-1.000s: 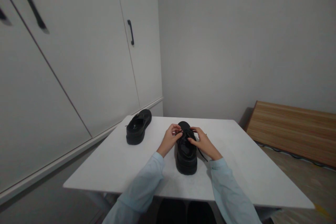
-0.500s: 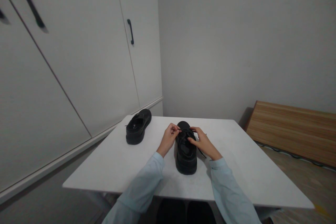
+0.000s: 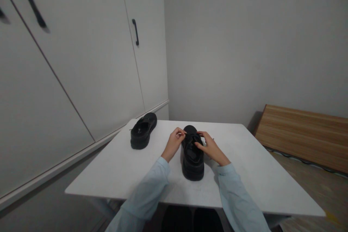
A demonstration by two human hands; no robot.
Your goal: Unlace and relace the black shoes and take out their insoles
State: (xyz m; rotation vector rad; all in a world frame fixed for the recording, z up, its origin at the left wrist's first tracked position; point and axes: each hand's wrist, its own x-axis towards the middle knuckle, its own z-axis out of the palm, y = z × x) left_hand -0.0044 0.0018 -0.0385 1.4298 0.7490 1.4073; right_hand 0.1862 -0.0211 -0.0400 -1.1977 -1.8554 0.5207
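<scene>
A black lace-up shoe [image 3: 193, 168] stands on the white table in front of me, its heel toward me and its toe away. My left hand [image 3: 175, 140] is at the shoe's left side, thumb and fingertips pinched on a thin dark shoelace [image 3: 188, 134] that runs across the upper. From the right, my right hand [image 3: 211, 148] grips the shoe's upper, with the thumb near the opening and the fingers farther forward along the side. The fingertips partly cover the lacing. The other black shoe [image 3: 140, 143] stands apart at the table's far left.
The white table [image 3: 114, 177] ends close to my body. White cabinets [image 3: 89, 61] with dark handles run along the left, and a grey wall [image 3: 244, 43] rises behind. A wood-grain panel [image 3: 304, 134] sits beyond the table on the right.
The loose lace hanging at the shoe's right side has drawn in and shows less. My left hand has shifted slightly left with the lace; my right hand stays on the shoe.
</scene>
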